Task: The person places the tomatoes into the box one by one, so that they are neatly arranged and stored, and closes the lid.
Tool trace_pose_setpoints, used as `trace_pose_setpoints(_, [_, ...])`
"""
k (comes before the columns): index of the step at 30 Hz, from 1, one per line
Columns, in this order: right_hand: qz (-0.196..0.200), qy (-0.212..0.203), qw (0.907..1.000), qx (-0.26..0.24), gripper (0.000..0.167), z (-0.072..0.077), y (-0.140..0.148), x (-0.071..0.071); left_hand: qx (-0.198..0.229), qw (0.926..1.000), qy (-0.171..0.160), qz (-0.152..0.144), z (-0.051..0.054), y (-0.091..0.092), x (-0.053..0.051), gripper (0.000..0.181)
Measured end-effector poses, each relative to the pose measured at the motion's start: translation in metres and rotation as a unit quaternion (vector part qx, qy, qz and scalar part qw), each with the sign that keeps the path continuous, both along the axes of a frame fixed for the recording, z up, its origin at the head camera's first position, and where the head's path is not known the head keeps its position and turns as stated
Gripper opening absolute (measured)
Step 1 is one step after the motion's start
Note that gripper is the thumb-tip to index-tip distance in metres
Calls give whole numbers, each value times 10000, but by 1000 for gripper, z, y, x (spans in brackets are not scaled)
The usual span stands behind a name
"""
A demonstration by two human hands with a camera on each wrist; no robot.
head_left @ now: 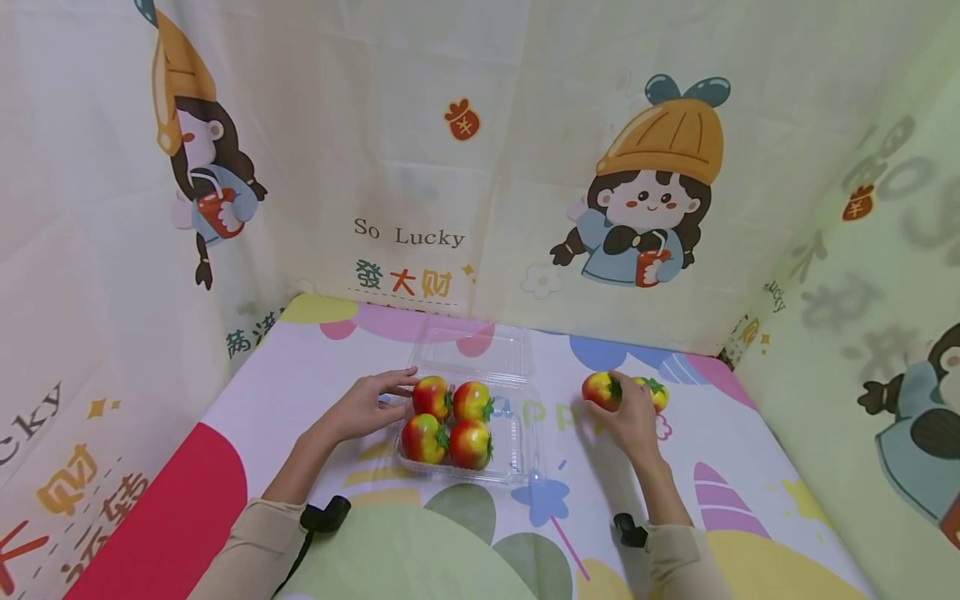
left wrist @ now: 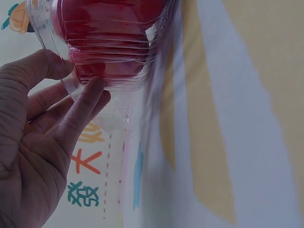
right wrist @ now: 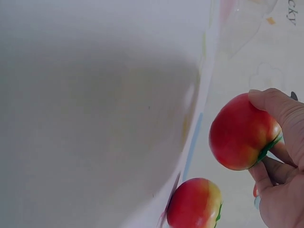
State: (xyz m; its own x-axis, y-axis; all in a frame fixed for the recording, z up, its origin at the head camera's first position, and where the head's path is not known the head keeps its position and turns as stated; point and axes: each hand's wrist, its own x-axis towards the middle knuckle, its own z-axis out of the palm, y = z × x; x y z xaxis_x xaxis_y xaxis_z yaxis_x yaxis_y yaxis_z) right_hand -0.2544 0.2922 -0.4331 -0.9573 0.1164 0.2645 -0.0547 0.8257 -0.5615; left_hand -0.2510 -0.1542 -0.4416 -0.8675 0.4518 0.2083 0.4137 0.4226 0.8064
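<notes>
A clear plastic clamshell box [head_left: 517,454] lies on the table with its lid folded back, several red-yellow tomatoes [head_left: 471,443] with green leafy tops inside its left part. At the box's left edge, my left hand [head_left: 365,406] pinches the rim; the left wrist view shows its thumb and fingers [left wrist: 88,102] on either side of the plastic. My right hand [head_left: 628,421] grips another tomato [right wrist: 243,133] between thumb and fingers, raised above the table in the right wrist view. Just beyond that hand rests one more tomato [right wrist: 194,204].
The open lid [head_left: 472,346] extends toward the back wall [head_left: 510,192], a printed cloth. Cloth walls also stand at left and right. A colourfully patterned cover [head_left: 465,542] lies over the table. Black wrist cameras [head_left: 326,514] sit on both sleeves.
</notes>
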Motion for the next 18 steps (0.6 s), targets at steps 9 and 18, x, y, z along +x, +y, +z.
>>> trace_pose_setpoints(9, [118,525,9985,-19,68,-3,-9,12,-17,10000,38,17,-2,0,0,49])
trace_pose_setpoints(18, [142,653,9977,-106,68,-1,-18,24,12,10000,48,1,-1,0,0,48])
